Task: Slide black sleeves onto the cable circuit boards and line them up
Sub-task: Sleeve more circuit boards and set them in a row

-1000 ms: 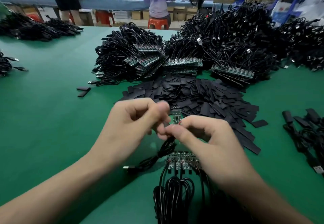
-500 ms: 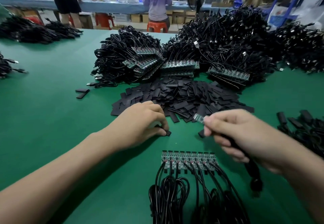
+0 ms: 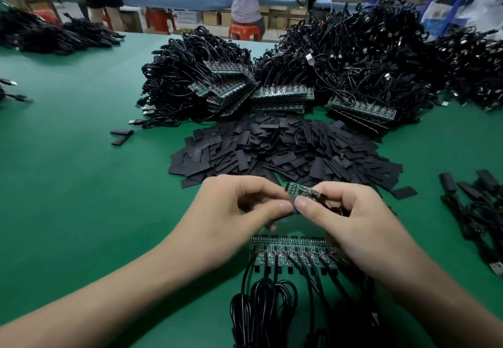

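Observation:
My left hand (image 3: 234,206) and my right hand (image 3: 348,211) meet just above the table, thumbs almost touching. Between them a small green circuit board (image 3: 299,189) sticks up and to the left, its black cable running back under my right fingers, which pinch the board's cable end. My left thumb and fingers pinch a black sleeve (image 3: 293,207); only a dark sliver of it shows between the thumbs. Below the hands, a row of bare circuit boards (image 3: 288,249) lies side by side with their cables (image 3: 266,301) trailing toward me.
A heap of flat black sleeves (image 3: 285,149) lies beyond my hands. Behind it rise big piles of cables with stacked boards (image 3: 280,94). Sleeved cables (image 3: 473,211) lie at the right, two loose sleeves (image 3: 121,135) at the left. People work at a far bench.
My hands were apart, the left at the edge of the sleeve heap and the right holding a board out to the right. They have come together over the row.

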Available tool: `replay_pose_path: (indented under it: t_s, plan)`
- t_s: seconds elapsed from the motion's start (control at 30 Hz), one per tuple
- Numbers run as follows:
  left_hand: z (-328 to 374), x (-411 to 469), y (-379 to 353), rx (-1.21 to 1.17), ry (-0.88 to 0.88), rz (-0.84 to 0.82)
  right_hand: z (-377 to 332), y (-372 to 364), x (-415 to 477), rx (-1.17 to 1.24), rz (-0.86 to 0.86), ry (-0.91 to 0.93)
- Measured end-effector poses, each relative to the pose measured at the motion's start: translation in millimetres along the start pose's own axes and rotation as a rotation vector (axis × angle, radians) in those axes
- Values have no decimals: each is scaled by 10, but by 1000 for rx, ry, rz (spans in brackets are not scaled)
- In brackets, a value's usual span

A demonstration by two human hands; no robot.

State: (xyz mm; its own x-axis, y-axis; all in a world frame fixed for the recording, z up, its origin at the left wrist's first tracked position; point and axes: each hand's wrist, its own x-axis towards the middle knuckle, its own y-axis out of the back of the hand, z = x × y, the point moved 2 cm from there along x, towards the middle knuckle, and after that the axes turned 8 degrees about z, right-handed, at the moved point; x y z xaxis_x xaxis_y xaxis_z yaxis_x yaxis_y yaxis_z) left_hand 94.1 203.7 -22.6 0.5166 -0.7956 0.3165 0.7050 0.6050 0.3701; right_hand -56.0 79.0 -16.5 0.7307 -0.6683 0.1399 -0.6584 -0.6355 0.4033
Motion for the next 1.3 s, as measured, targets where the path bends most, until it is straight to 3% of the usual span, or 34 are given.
replay_pose_path:
  t_s: [0.2,0.9,1.3]
  plan:
    - [28,-110,42,383,-400,82,54,-32,-8,-38,-18,-9]
    - [-43,-87,138,248,-272,236,81,13,-13,8,-30,-22]
    - [-68,-79,137,251,-309,196,76,4,-42,-78,-34,64]
